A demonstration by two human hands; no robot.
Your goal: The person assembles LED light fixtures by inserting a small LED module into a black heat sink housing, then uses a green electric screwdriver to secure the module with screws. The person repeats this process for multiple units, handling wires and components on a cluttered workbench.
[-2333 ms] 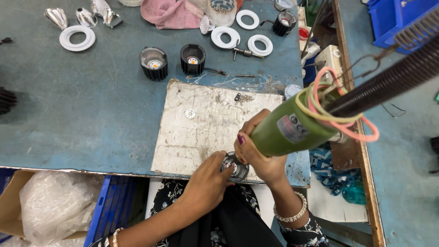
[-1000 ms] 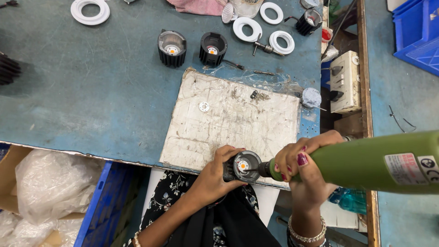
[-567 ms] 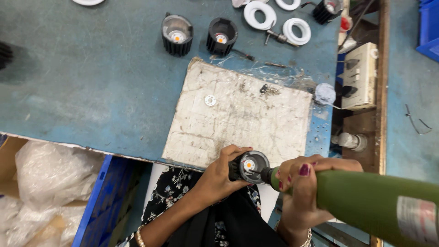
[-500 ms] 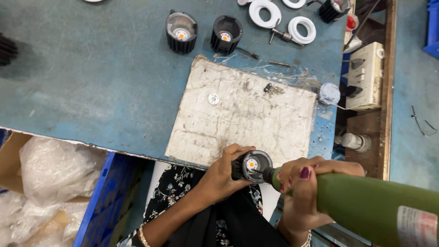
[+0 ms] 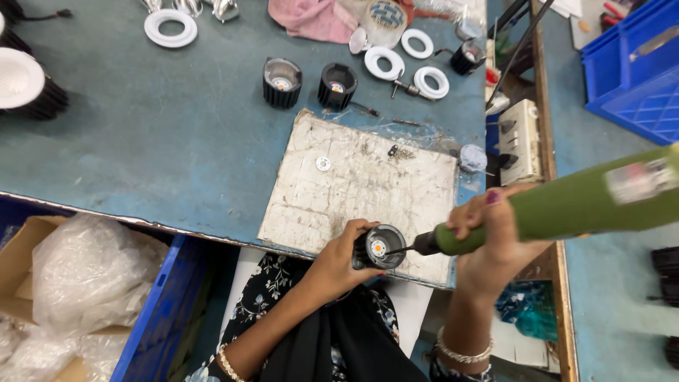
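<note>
My left hand (image 5: 338,260) grips a small black ribbed lamp housing (image 5: 379,247) at the near edge of a worn white board (image 5: 353,191). The housing's open end faces up and shows a small yellow chip inside. My right hand (image 5: 488,230) holds a green electric screwdriver (image 5: 566,205), lying almost level, with its black tip and bit reaching into the housing from the right. A small white washer (image 5: 322,163) and a few loose screws (image 5: 399,151) lie on the board.
Two more black housings (image 5: 282,81) (image 5: 337,85) stand behind the board on the blue-grey table (image 5: 155,148). White rings (image 5: 170,27) (image 5: 383,61), a pink cloth (image 5: 316,17) and a switch box (image 5: 519,141) lie further back. Blue crates (image 5: 629,64) sit at right, a bag-filled box (image 5: 78,276) at lower left.
The view has shifted so more of the table's far side shows. The screwdriver's body has tilted up at its far end, while its tip stays in the housing held by my left hand.
</note>
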